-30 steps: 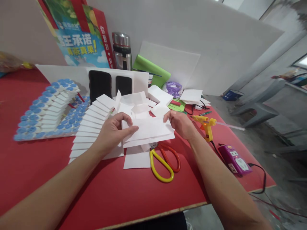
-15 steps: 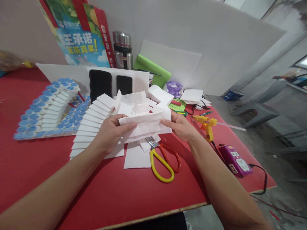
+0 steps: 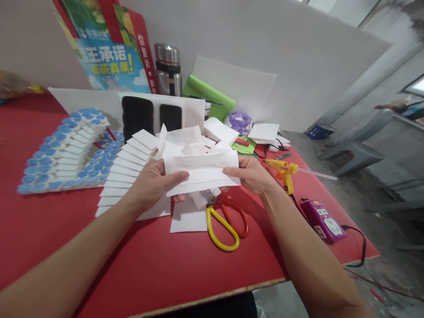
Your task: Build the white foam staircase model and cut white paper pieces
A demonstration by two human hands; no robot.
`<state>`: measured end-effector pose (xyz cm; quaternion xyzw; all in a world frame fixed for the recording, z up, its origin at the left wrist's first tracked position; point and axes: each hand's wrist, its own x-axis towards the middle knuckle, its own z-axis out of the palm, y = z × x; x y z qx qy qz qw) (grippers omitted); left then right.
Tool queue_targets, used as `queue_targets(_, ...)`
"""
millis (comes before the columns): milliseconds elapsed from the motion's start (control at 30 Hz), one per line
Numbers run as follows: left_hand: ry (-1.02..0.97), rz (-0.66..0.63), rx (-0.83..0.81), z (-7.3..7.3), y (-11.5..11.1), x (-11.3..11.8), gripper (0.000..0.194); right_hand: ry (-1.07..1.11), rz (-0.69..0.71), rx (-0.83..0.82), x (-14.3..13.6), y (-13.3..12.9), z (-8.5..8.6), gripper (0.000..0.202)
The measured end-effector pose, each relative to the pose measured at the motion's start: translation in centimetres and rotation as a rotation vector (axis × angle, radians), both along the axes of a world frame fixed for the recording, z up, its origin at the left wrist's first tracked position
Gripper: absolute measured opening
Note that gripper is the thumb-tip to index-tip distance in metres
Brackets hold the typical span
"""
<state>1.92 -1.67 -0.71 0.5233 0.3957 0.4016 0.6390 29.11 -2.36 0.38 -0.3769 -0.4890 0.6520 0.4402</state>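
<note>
A folded white paper (image 3: 202,170) is stretched level between my two hands above the red table (image 3: 159,274). My left hand (image 3: 155,183) pinches its left end, thumb on top and fingertips showing beneath. At the right end, my right hand (image 3: 253,174) grips the paper with the thumb on its front face. More white sheets (image 3: 188,217) lie under and behind it. Scissors (image 3: 223,227) with one yellow and one red handle rest below the paper, their blades partly covered. Left of my left hand is a fanned row of white strips (image 3: 121,179).
Blue-and-white rolled paper pieces (image 3: 43,165) stand at the left. Two black phones (image 3: 137,115) lean against a white board, near a steel flask (image 3: 168,70). A yellow glue gun (image 3: 286,176) and purple power socket (image 3: 323,221) lie at the right, with a cable over the edge.
The held paper now lies flatter and smoother, with its lower edge slightly tilted. Fingertips of my left hand have come into view below it. The whole view has shifted slightly.
</note>
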Motion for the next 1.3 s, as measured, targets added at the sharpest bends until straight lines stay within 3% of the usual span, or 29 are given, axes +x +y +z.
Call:
queue_targets(133, -0.074, 0.008, -0.060, -0.6, 0.0, 0.1, 0.032, 0.001, 0.003, 0.000, 0.4, -0.1, 0.1, 0.029)
queue_targets(300, -0.164, 0.038, -0.066, -0.1, 0.0, 0.5, 0.019, 0.031, -0.058, -0.003, 0.5, 0.0, 0.1, 0.025)
queue_targets(667, -0.209, -0.111, -0.043, 0.4, -0.1, 0.0, 0.014, 0.065, 0.038, 0.030, 1.1, 0.2, -0.1, 0.007)
queue_targets(867, -0.198, -0.154, -0.030, 0.6, -0.5, -0.1, 0.009, 0.099, 0.008, 0.010, 0.4, 0.1, 0.5, 0.011)
queue_targets(1000, -0.238, -0.193, -0.046, 0.6, -0.5, -0.5, 0.017, 0.080, 0.013, 0.056, 0.7, 0.3, 0.7, 0.011)
queue_targets(1067, -0.259, -0.174, -0.020, 0.5, -0.4, -0.5, 0.022, 0.077, 0.037, 0.085, 0.8, 0.3, 0.7, 0.021)
queue_targets(1167, -0.139, -0.112, -0.018, 0.4, -0.3, -0.2, 0.027, 0.036, 0.041, 0.127, 0.9, 0.3, 0.5, 0.040)
queue_targets(1300, 0.089, -0.105, -0.044, 0.3, -0.5, 0.4, 0.022, -0.178, -0.063, 0.203, 0.7, 0.2, 0.2, 0.026)
